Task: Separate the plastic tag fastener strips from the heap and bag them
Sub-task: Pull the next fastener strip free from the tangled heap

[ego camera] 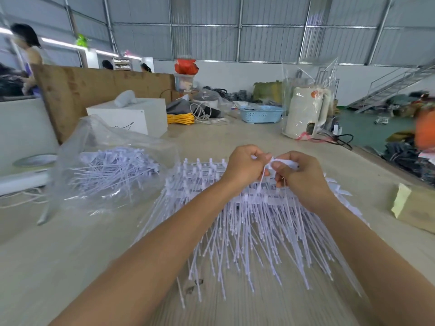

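A wide heap of white plastic tag fastener strips [247, 227] lies fanned out on the table in front of me, thin tails pointing toward me. Above its far edge, my left hand [244, 167] and my right hand [299, 177] meet, both pinching a white fastener strip [282, 164] lifted from the heap, a thin tail hanging down between them. To the left lies a clear plastic bag [110, 165], mouth open, holding a bundle of separated fasteners [113, 168].
A white box [131, 116] stands behind the bag, with yellow cord [180, 118], a blue basket [261, 114] and a bagged white kettle [306, 111] farther back. A cardboard box with yellow tape [414, 208] sits at the right. People stand at the far left.
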Motion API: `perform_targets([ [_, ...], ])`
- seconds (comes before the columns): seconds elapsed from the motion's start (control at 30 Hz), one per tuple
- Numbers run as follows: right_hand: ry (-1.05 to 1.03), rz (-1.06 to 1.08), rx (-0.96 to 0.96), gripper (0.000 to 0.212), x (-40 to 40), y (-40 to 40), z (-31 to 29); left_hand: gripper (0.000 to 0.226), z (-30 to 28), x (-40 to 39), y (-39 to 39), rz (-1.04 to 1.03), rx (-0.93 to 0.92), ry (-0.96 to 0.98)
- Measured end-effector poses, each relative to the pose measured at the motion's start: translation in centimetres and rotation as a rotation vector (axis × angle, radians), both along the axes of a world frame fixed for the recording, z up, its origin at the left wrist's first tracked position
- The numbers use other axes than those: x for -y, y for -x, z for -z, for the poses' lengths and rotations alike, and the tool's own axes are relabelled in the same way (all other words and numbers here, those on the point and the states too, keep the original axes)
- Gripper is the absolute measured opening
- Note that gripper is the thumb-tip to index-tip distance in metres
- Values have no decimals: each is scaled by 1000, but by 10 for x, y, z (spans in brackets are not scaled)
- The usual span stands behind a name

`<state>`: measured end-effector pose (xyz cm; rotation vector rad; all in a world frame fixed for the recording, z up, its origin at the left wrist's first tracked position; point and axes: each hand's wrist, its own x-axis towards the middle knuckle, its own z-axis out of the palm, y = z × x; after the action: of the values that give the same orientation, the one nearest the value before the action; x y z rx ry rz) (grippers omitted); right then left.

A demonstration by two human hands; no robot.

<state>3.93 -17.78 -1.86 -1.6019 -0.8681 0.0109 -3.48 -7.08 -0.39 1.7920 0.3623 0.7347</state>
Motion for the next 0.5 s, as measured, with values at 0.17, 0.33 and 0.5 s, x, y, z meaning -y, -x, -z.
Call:
perform_targets([
  [0.17, 21, 79, 190, 12, -4, 4, -2, 27, -7, -2, 4, 12, -67, 183],
  [0.33, 70, 63, 799, 7, -1, 10, -10, 23, -19, -11, 14, 147, -223, 353],
  [0.5, 52, 126, 692, 6, -4, 4, -25, 27, -36, -16, 29, 204, -313, 256],
])
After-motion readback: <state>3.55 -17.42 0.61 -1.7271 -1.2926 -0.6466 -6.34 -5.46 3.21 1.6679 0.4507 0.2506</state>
